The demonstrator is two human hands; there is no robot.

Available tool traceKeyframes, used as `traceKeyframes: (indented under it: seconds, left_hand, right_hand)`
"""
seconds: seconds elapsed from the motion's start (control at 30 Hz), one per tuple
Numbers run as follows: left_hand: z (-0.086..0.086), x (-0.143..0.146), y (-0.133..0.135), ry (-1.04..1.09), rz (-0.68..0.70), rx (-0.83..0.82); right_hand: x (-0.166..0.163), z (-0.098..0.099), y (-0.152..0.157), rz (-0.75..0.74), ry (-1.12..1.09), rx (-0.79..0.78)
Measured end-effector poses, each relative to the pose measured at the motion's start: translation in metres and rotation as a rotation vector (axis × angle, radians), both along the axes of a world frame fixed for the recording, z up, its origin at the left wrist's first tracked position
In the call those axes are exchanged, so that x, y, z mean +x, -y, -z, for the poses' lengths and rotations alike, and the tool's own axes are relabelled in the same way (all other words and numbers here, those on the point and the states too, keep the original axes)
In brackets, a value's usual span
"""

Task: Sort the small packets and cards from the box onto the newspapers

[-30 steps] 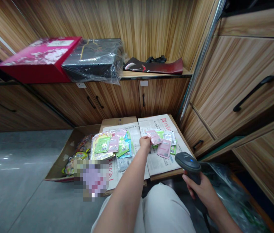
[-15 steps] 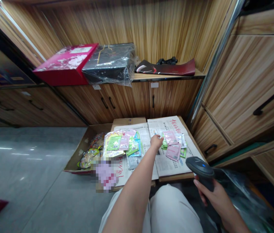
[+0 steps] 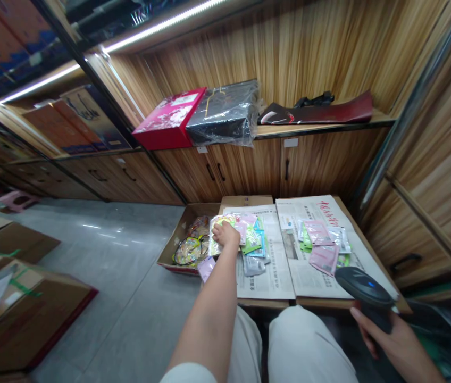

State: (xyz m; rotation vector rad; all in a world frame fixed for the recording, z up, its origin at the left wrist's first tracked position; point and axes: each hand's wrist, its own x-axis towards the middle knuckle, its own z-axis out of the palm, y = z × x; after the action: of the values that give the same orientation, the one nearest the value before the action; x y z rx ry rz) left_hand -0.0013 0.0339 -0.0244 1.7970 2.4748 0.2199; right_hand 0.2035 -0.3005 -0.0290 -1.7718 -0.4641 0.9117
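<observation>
My left hand (image 3: 226, 235) rests on the left pile of small flat packets, its fingers bent over a green packet that is mostly hidden beneath them. Close to it lie pink packets (image 3: 243, 232), another green packet (image 3: 251, 242) and a blue packet (image 3: 261, 244). A clear packet (image 3: 254, 264) sits just below. My right hand (image 3: 403, 338) is wrapped around the handle of a black barcode scanner (image 3: 365, 290) with a blue light on top. Left of the scanner's head, a second pile holds pink packets (image 3: 324, 258) and green and white ones.
Newspaper (image 3: 269, 284) covers the cardboard under both piles. An open carton (image 3: 177, 239) with packaged items stands at the left. Cardboard boxes (image 3: 30, 314) sit on the floor further left. Behind are wooden cabinets (image 3: 233, 170) and a shelf with a red box (image 3: 169, 119).
My left hand has moved from the right pile to the left pile. The view has turned left, bringing the floor boxes into sight. My right hand still holds the scanner.
</observation>
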Motion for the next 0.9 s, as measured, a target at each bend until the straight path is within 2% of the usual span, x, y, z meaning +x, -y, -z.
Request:
traceKeyframes:
  seconds: [0.1,0.2,0.4,0.53,0.6,0.7,0.77,0.83,0.9]
  left_hand:
    - [0.003,-0.015,-0.007,0.050,-0.076,-0.060]
    - [0.002,-0.020,-0.009,0.125,-0.090,-0.115]
    - [-0.007,-0.025,-0.015,0.186,-0.176,-0.067]
    - [-0.014,-0.030,-0.027,0.338,-0.105,-0.109]
    - [-0.016,-0.028,-0.033,0.382,-0.044,-0.075]
    - [-0.014,-0.011,-0.035,0.512,0.068,0.067]
    - [-0.008,0.009,-0.033,0.678,0.143,0.114]
    - [0.000,0.035,-0.025,0.892,0.208,0.069]
    - [0.010,0.063,-0.013,1.109,0.265,-0.048]
  right_hand:
    - [0.004,0.005,0.002,-0.073,-0.045,-0.041]
    - [0.004,0.005,0.002,-0.034,-0.047,-0.026]
    - [-0.001,-0.004,0.000,0.028,-0.005,0.008]
    - [0.001,-0.008,-0.001,0.037,-0.001,0.025]
    - [0.001,-0.011,-0.001,0.039,-0.002,0.025]
    - [0.002,-0.015,-0.001,0.035,0.001,0.032]
    - [0.002,-0.017,-0.001,0.038,0.012,0.038]
    - [0.003,-0.018,-0.002,0.041,0.013,0.045]
    - [0.004,-0.017,-0.003,0.045,-0.001,0.057]
